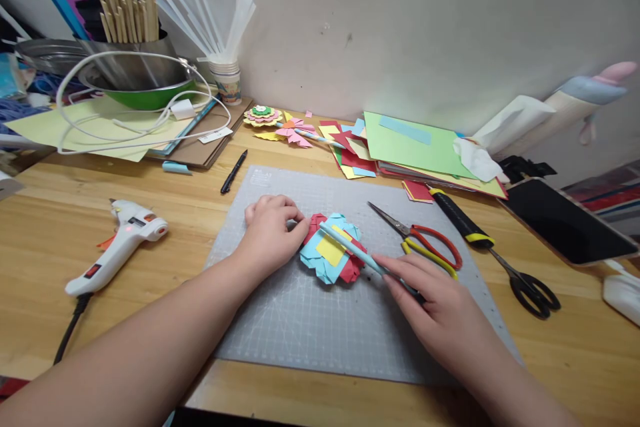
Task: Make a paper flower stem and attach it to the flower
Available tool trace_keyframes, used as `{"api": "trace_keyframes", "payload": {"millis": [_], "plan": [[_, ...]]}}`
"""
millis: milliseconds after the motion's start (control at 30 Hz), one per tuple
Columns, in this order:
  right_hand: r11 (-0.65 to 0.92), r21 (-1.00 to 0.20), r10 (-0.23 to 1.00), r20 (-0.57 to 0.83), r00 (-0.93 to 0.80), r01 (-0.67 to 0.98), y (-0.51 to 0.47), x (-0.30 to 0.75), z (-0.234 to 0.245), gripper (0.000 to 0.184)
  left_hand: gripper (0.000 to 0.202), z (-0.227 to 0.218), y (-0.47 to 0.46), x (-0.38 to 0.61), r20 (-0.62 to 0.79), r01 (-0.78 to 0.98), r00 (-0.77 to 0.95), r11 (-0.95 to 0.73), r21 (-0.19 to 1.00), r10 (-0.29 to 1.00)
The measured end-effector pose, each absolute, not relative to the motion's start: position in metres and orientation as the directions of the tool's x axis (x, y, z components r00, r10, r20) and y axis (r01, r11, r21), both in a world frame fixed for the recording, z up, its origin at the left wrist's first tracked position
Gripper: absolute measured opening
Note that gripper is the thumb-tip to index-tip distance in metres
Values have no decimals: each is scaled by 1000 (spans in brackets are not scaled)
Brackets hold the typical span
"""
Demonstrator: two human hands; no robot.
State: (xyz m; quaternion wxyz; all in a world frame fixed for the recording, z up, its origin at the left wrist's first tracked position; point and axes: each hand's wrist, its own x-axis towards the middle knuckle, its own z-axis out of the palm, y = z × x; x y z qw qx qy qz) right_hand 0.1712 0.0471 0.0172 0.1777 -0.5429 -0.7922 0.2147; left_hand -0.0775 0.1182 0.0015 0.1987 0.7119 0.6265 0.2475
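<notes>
A folded paper flower of light blue, red and yellow pieces lies on the grey cutting mat. My left hand is curled at its left edge, fingertips pinching the red and blue paper. My right hand grips a thin light-blue stick that lies slantwise across the flower, its far end over the yellow square. Small red-and-yellow scissors rest on the mat just right of the flower.
A white glue gun lies left on the wooden table. A black pen, large black scissors, a phone, coloured paper sheets and finished paper flowers sit behind and right. A green bowl stands back left.
</notes>
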Motion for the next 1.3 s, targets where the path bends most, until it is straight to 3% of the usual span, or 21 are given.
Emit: {"api": "trace_keyframes", "payload": {"millis": [1067, 1300], "plan": [[396, -404, 918, 191, -347, 824, 45, 175, 3, 28, 25, 0, 120, -77, 93, 796, 88, -127, 592, 992], [385, -426, 923, 147, -357, 819, 46, 173, 1, 27, 25, 0, 121, -77, 88, 787, 85, -121, 605, 993]]}}
